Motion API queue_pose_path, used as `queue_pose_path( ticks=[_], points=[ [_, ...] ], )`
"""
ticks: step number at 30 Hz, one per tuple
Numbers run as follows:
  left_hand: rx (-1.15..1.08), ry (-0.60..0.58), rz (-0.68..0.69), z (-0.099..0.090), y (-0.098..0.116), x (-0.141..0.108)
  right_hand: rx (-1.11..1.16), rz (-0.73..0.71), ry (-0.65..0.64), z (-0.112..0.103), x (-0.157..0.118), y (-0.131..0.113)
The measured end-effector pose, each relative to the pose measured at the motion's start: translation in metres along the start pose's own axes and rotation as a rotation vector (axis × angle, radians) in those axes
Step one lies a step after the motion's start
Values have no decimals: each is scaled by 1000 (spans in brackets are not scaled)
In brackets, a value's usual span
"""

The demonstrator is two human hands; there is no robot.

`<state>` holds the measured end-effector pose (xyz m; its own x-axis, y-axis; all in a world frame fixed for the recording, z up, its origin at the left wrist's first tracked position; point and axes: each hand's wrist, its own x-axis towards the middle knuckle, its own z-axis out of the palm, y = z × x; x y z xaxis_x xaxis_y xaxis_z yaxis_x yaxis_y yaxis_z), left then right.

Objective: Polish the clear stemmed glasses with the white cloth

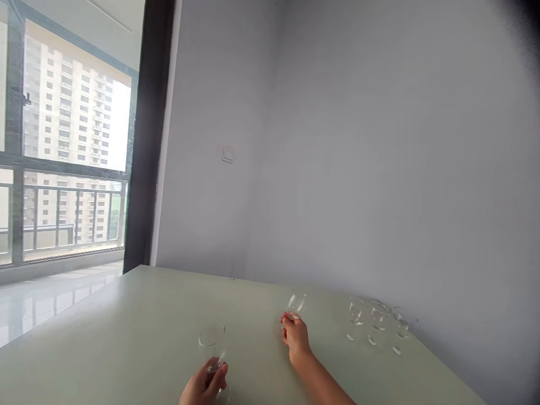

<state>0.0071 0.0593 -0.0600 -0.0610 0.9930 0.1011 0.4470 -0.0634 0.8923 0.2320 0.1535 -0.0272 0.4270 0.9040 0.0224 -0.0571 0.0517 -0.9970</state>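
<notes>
The grey wall [379, 140] fills most of the view, meeting a corner behind the table. At the left, a large window [76, 107] with a dark frame looks out on a pale high-rise and a railing. The pale green table [139, 326] spreads across the bottom, its far edge close to the wall.

The 2 hands reach in from the near side. The right hand [297, 337] is closed around the lower part of 1 clear stemmed glass, the right-hand glass [297, 302], whose bowl rises above the fingers, near the middle of the table. The left hand [206, 383] is closed around 1 more, the left-hand glass [212, 340], nearer the front edge, its bowl opening upward and its foot showing just beside the fingers.

To the right of the right hand, well apart from it, 3 clear stemmed glasses [378, 319] stand upright in a row, near one another. On the wall, left of the corner, is 1 small white switch [228, 154].
</notes>
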Motion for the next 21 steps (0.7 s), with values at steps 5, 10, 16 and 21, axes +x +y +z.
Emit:
queue_pose_path(
  ticks=[5,10,16,21],
  points=[
    [-89,99,-16,-2,-7,2,99,99,-204,59,-61,3],
    [-126,197,-65,-23,-17,14,143,90,-234,80,-89,15],
    [-72,344,-160,-87,-26,63,179,83,-240,71,-89,31],
    [37,416,-251,-158,-44,112,202,49,-200,76,-86,49]
  ],
)
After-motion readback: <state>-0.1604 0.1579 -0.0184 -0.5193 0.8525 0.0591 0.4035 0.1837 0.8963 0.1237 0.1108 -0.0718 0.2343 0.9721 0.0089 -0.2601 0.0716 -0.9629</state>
